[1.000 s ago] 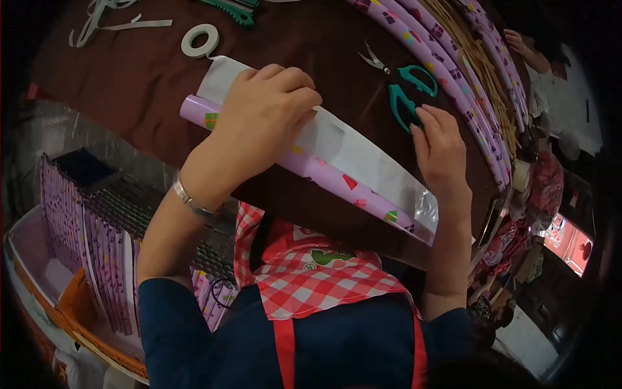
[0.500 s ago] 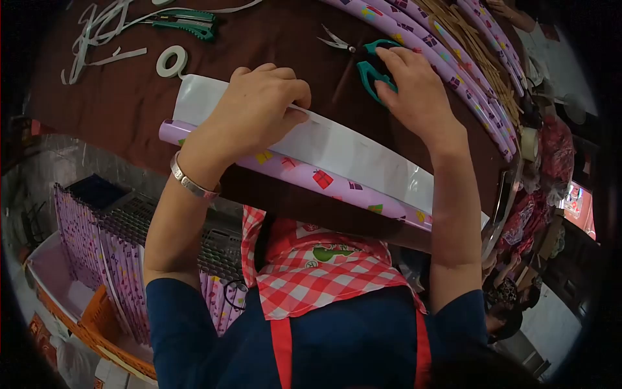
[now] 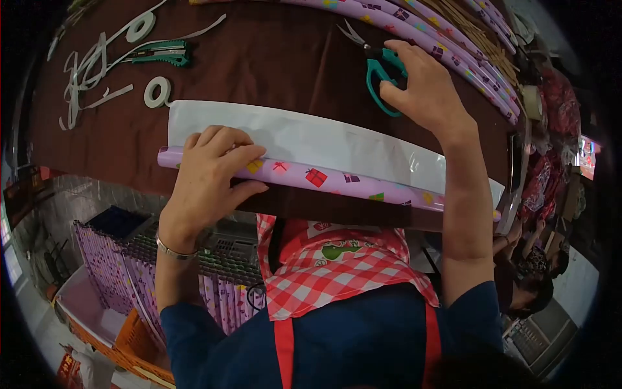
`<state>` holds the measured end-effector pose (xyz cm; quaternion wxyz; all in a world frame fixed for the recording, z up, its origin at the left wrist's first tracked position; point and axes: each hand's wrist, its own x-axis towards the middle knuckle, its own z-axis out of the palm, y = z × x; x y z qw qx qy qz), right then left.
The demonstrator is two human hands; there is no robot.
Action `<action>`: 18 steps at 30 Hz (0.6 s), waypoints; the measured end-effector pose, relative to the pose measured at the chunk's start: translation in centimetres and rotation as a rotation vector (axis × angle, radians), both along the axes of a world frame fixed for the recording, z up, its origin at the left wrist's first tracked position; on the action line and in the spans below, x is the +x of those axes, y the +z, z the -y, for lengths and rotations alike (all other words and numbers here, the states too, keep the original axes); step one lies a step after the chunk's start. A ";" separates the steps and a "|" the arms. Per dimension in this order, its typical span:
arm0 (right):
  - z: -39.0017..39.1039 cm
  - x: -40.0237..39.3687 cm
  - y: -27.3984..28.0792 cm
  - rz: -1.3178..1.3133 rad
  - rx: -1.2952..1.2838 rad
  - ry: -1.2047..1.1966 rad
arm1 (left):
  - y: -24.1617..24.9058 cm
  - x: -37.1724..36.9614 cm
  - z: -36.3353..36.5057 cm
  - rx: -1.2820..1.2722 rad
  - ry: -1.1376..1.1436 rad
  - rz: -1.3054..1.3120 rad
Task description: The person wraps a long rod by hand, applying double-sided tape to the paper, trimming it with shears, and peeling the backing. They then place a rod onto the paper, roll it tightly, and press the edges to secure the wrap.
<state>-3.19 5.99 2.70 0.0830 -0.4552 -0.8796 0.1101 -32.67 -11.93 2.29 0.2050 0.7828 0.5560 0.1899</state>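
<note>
While my two hands are well apart, each is at something of its own. My left hand (image 3: 210, 170) lies on a lilac roll of gift-box-print wrapping paper (image 3: 343, 182), fingers on its far side and thumb on its near side; how firmly they press, I cannot tell. From under that hand the roll runs rightward, passing behind my right forearm. Just beyond it stretches a flat white sheet (image 3: 304, 131), seemingly the paper's unrolled back.

My right hand (image 3: 424, 81), farther out, is at the teal handles of a pair of scissors (image 3: 370, 76), thumb and fingers parted; whether they grip, I cannot tell. The blades point away and to the left.

Past my left hand, a roll of white tape (image 3: 148, 94) sits at the sheet's corner, with a green utility knife (image 3: 170, 52), a second tape roll (image 3: 151, 26) and loose white strips (image 3: 116, 95) beyond. Past my right hand lie long printed tubes (image 3: 427, 45) and thin brown sticks (image 3: 476, 34). Below my left hand is an orange basket (image 3: 131, 334).
</note>
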 end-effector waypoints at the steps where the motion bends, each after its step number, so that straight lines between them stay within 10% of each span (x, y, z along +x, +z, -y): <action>1: 0.6 0.2 0.6 -0.013 -0.019 -0.025 | -0.1 0.0 0.1 0.012 -0.012 -0.017; 5: 6.2 1.4 3.2 -0.332 -0.086 -0.061 | -0.6 0.4 0.6 0.033 -0.010 -0.019; 18: 18.1 -0.1 2.4 -0.175 -0.135 -0.024 | -1.1 0.6 -4.6 0.126 -0.061 0.084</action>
